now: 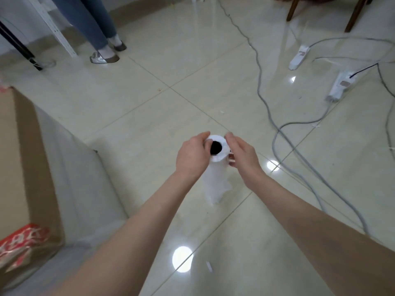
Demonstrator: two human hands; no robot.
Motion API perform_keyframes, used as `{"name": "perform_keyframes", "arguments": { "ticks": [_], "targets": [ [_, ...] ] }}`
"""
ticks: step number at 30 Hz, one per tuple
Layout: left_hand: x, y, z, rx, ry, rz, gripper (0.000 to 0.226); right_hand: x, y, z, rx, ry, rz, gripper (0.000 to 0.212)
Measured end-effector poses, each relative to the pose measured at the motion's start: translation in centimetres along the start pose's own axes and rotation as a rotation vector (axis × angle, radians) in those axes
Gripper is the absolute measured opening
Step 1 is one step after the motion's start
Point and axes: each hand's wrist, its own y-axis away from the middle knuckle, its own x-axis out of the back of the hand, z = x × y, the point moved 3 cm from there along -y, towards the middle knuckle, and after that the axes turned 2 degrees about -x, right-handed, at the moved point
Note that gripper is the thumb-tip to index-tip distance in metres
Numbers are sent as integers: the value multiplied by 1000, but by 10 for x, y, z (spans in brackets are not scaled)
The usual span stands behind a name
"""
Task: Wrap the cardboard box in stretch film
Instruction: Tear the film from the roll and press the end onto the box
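Observation:
A white roll of stretch film [215,180] stands upright on the tiled floor in the middle of the view, its dark core hole facing up. My left hand [192,154] grips the left side of the roll's top. My right hand [241,152] is at the right side of the top, fingers extended and touching it. A loose edge of film hangs ragged near the roll's lower part. The large cardboard box [19,159] stands at the left edge, its near side covered by cloudy film, with red printed tape near its lower corner.
Grey cables [269,107] snake across the floor on the right, with two white power strips [339,86]. A person's legs in jeans and silver shoes [102,54] stand at the top left beside a white rack post. Wooden chair legs [354,16] stand at the top right.

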Motion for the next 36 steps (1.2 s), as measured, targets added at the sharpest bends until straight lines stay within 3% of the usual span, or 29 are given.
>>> {"name": "perform_keyframes", "arguments": {
  "ticks": [4,9,17,24,28,31,36],
  "targets": [
    [9,-5,8,165,1,-187,37,-4,11,-36,-79,464,-133,31],
    [20,-10,21,475,243,-318,28,-7,14,-57,-463,209,-152,30],
    [28,-21,28,722,363,-309,32,-20,-4,-69,-619,243,-50,31],
    [28,-31,27,816,420,-342,38,-26,-11,-68,-692,325,-28,36],
    [21,-42,28,853,393,-384,38,-26,-25,-79,-746,331,15,28],
    [15,-68,38,809,353,-482,36,-14,-51,-97,-797,298,70,26],
    [20,-122,43,713,180,-620,29,-16,-96,-112,-819,457,-22,32]
  ]
}}
